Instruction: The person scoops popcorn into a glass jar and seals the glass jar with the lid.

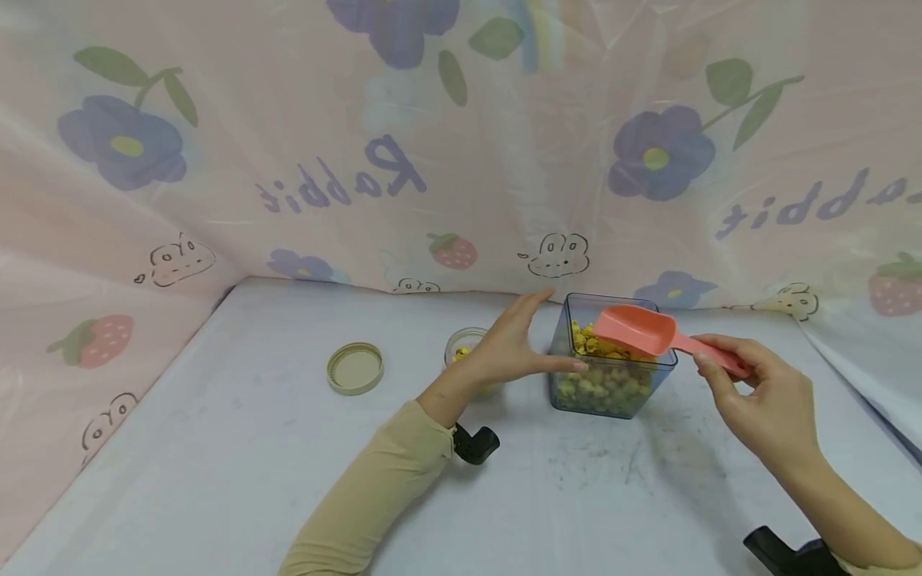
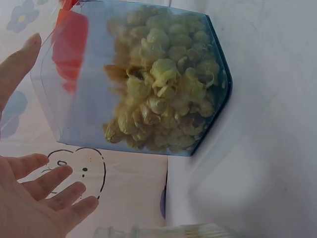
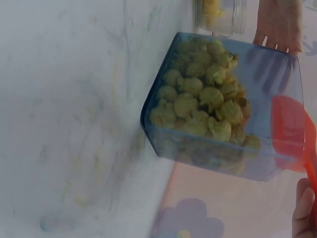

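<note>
Far left on the white counter (image 1: 216,448) we see a tan lid (image 1: 355,368) lying flat, well apart from everything else. Right of it sits a small glass jar (image 1: 463,344) w/ yellow bits inside, mostly hidden behind our left hand (image 1: 515,346). That hand is spread, fingers straight & relaxed, palm toward the left side of the clear blue tub (image 1: 612,376); fingertips lie at the tub's near-left wall in the head view, but the left wrist view shows a gap, so we can't tell if they touch. It holds nothing.

The tub stands upright near the far edge of the counter, right of centre, approx. half full of yellow-green popcorn-like pieces (image 2: 168,94). Over its open top, tilted, hangs the bowl of a coral-pink scoop (image 1: 637,330), its handle running right & nearer to us.

Our right hand (image 1: 752,392) pinches that handle betw. thumb & curled fingers, just right of the tub, raised off the counter.

Behind it all, a pink cloth (image 1: 461,160) w/ flowers, strawberries & rabbit doodles
</note>
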The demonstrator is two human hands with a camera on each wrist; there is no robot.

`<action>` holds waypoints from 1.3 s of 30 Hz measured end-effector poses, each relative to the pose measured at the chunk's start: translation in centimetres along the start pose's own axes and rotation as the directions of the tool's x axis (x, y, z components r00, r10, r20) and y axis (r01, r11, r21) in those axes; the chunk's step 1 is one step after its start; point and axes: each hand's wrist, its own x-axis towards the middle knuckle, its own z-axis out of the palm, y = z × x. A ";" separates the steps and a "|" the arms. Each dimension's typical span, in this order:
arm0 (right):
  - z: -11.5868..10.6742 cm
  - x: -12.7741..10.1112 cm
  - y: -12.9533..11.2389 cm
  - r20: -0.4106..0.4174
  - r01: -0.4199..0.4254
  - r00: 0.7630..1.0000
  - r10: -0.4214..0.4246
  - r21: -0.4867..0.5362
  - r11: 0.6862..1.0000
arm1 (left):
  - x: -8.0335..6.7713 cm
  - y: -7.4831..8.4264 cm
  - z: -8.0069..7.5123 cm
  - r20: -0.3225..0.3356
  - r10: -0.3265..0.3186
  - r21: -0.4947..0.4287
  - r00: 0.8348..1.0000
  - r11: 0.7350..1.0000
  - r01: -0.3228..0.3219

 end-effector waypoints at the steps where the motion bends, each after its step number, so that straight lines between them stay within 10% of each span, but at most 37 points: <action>1: -0.1 0.1 0.1 0.002 0.006 1.000 -0.006 -0.011 1.000 | 0.1 0.1 0.1 0.003 0.001 -0.002 1.000 1.000 -0.001; 39: -1.7 2.6 -2.6 0.199 0.228 0.963 -0.182 -0.241 0.943 | 1.9 0.0 1.8 0.087 0.010 -0.135 0.996 0.991 0.002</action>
